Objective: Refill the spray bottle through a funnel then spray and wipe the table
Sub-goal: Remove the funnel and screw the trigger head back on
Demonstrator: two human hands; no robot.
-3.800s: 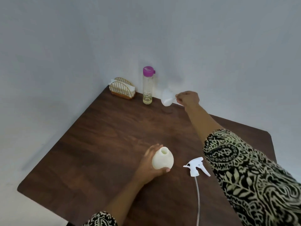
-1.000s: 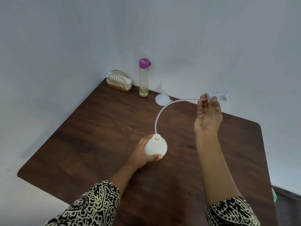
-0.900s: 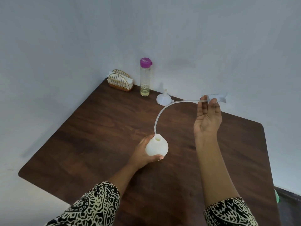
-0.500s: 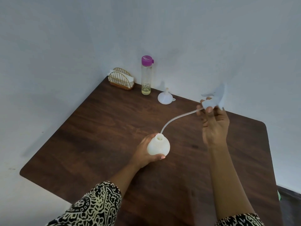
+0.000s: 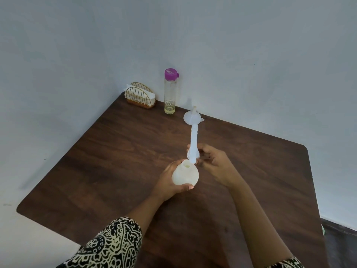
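Observation:
The round white spray bottle (image 5: 185,175) stands on the dark wooden table (image 5: 116,161), and my left hand (image 5: 170,182) is wrapped around its body. My right hand (image 5: 214,163) grips the white spray head (image 5: 193,141) by its collar, just above and behind the bottle's open mouth. The head sticks up and away from me; its tube is out of sight. A white funnel (image 5: 191,118) sits upside down on the table behind it. A clear refill bottle (image 5: 170,91) with a purple cap and a little yellowish liquid stands by the wall.
A gold wire napkin holder (image 5: 140,95) with white napkins stands in the far left corner of the table, next to the refill bottle. Grey walls close off the back and left. The table's right edge drops to a dark floor (image 5: 340,246).
My right hand has come down and left with the spray head, from high at the right to the bottle's mouth. The long curved tube has gone out of sight. My left hand stays on the bottle.

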